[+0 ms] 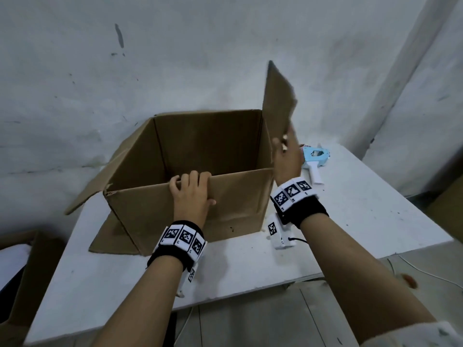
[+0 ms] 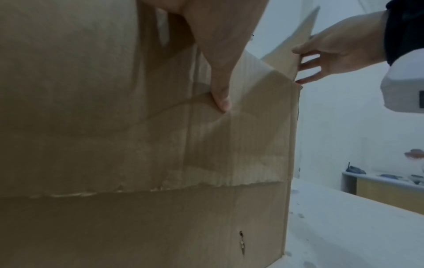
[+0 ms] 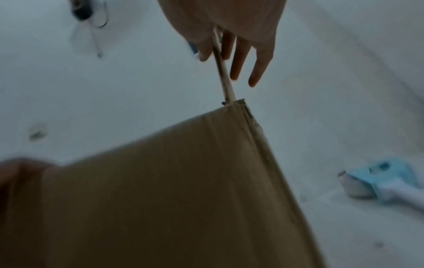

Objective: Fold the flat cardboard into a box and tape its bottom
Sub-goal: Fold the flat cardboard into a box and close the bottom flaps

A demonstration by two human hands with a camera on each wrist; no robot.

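- The cardboard box [image 1: 190, 171] is standing opened into a square tube on the white table [image 1: 375, 209], its open end facing up; the squaring-up step looks done.
- The left hand [image 1: 191, 194] is gripping the box's near wall at the top edge, fingers curled over the rim into the box and the thumb [image 2: 221, 101] pressing on the outside face.
- The right hand [image 1: 288, 156] is holding the upright flap [image 1: 278, 101] at the box's right side, pinching it between thumb and fairly straight fingers [image 3: 257, 72].
- Another flap [image 1: 85, 194] is hanging outward on the box's left side, so the upward-facing flaps are not yet folded shut.
- A flap is also lying flat on the table under the box's near-left corner; whether the underside is closed cannot be told.
- The blue tape dispenser [image 1: 314, 159] is lying on the table just right of the box, beyond the right hand, untouched.
- No tape is showing on the box, so judging from this, flap folding and taping are both remaining.
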